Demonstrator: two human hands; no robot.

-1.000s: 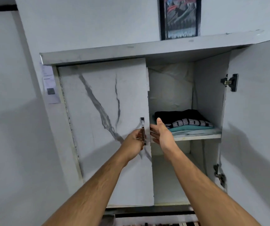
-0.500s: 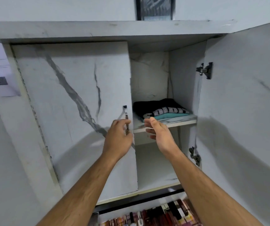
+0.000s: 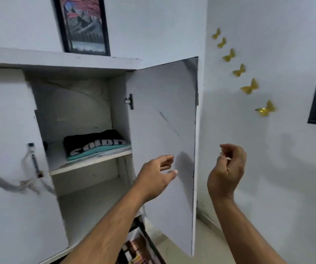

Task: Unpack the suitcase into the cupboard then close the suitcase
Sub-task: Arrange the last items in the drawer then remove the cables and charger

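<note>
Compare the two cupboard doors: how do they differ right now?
The left door sits nearly closed and shows grey marble veins and a metal handle. The right door is swung wide open, showing its plainer inner face and a dark hinge. Neither hand touches a door. Both doors are white panels of similar height.

both hands empty before the open cupboard, folded clothes on its shelf.

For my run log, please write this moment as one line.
left hand: open, near right door | right hand: loosely curled, empty | folded clothes: on shelf
</note>
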